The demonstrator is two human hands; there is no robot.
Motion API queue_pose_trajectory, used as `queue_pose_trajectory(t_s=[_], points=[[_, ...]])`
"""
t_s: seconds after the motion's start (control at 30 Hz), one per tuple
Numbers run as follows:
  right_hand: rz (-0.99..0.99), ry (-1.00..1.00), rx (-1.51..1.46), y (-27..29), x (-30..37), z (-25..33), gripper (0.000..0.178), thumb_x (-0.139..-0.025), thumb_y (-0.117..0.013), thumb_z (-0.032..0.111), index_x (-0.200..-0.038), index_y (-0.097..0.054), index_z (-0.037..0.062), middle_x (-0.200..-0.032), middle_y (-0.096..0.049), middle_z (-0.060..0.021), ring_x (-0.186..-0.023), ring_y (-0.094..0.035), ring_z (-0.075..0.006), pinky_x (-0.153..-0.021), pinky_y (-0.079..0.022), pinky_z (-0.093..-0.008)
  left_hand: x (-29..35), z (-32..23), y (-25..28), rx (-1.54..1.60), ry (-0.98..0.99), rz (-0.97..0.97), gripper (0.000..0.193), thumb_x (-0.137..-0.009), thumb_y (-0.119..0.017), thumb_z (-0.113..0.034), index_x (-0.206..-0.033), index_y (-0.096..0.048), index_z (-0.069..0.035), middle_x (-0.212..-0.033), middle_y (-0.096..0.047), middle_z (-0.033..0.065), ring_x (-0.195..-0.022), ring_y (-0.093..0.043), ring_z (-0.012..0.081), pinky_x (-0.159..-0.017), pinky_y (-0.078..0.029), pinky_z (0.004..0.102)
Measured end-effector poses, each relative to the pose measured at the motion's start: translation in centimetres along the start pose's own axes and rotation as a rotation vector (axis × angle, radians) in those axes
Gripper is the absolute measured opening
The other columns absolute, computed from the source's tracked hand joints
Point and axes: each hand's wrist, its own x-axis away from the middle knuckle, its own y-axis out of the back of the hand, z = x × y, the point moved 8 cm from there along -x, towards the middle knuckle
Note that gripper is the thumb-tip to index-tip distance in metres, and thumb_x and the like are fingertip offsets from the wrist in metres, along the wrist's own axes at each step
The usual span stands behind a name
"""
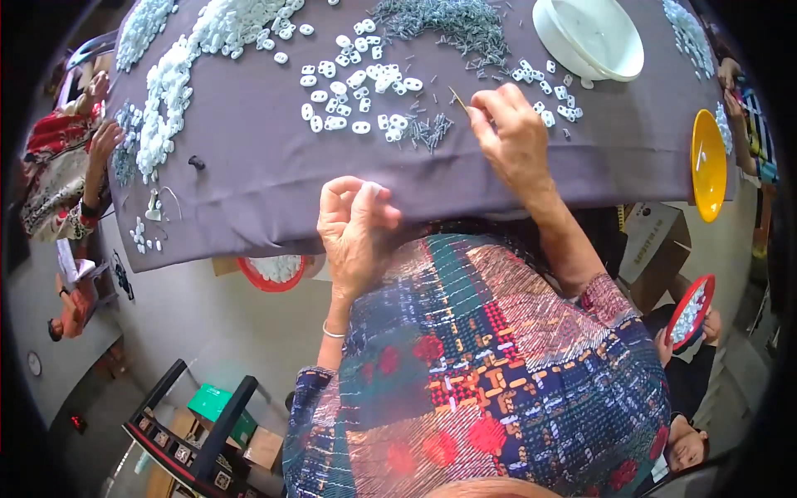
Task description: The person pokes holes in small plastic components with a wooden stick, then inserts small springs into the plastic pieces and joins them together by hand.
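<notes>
My left hand [353, 228] is raised just off the table's near edge, thumb and fingers pinched on what looks like a small white plastic piece [374, 188], mostly hidden by the fingertips. Over the cloth to its right, my right hand [516, 137] grips a thin gold-coloured pointed tool [458, 99], its tip angled up and left. Below that tip lies a little heap of small grey pins [429, 131]. Loose white two-holed oval pieces [360, 127] are scattered left of it, and smaller white pieces [548, 118] lie beside my right hand.
A large grey pin pile [452, 25] and a white bowl [581, 50] stand farther back. White pieces [166, 108] are heaped along the left. A yellow plate [709, 166] is at the right edge, and a red basin [272, 280] sits below the table. Other people sit at both sides.
</notes>
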Motion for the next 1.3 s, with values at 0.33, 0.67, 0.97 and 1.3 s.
queue_pose_trajectory(t_s=[0.33, 0.67, 0.97, 1.3], points=[[0.306, -0.054, 0.421, -3.6, -2.2, -1.7, 0.011, -0.076, -0.059, 0.020, -0.077, -0.059, 0.0092, -0.081, -0.057, -0.0080, -0.075, -0.060, -0.0284, -0.066, -0.049, -0.0395, -1.3, -0.4, 1.7, -0.116, -0.109, -0.029, 0.016, -0.081, -0.064, -0.003, -0.096, -0.060, 0.001, -0.085, -0.063, 0.0060, -0.073, -0.063, 0.0138, -0.059, -0.051, 0.0232], [0.432, -0.103, 0.371, -3.9, -2.6, -2.3, 0.017, -0.077, -0.055, 0.021, -0.079, -0.060, 0.0046, -0.083, -0.061, -0.0124, -0.080, -0.060, -0.0307, -0.071, -0.048, -0.0411, -1.7, 1.7, 3.2, 0.230, 0.069, -0.063, 0.019, -0.081, -0.065, -0.006, -0.098, -0.059, -0.002, -0.087, -0.064, 0.0060, -0.077, -0.064, 0.0158, -0.059, -0.050, 0.0224], [0.441, -0.203, 0.380, -3.3, -2.8, -2.4, 0.017, -0.075, -0.055, 0.020, -0.077, -0.060, 0.0040, -0.080, -0.061, -0.0130, -0.080, -0.060, -0.0305, -0.071, -0.047, -0.0415, -0.7, 0.4, 3.3, 0.012, -0.054, -0.093, 0.016, -0.083, -0.064, -0.008, -0.096, -0.059, -0.001, -0.084, -0.063, 0.0054, -0.075, -0.064, 0.0141, -0.059, -0.051, 0.0224], [0.361, 0.091, 0.412, -4.4, -3.6, -1.0, 0.018, -0.074, -0.051, 0.020, -0.075, -0.054, 0.0022, -0.078, -0.056, -0.0163, -0.075, -0.056, -0.0340, -0.067, -0.043, -0.0446, -1.2, -0.3, 4.4, 0.113, -0.062, -0.136, 0.014, -0.084, -0.062, -0.007, -0.096, -0.058, -0.001, -0.084, -0.063, 0.0064, -0.073, -0.063, 0.0142, -0.058, -0.051, 0.0232]])
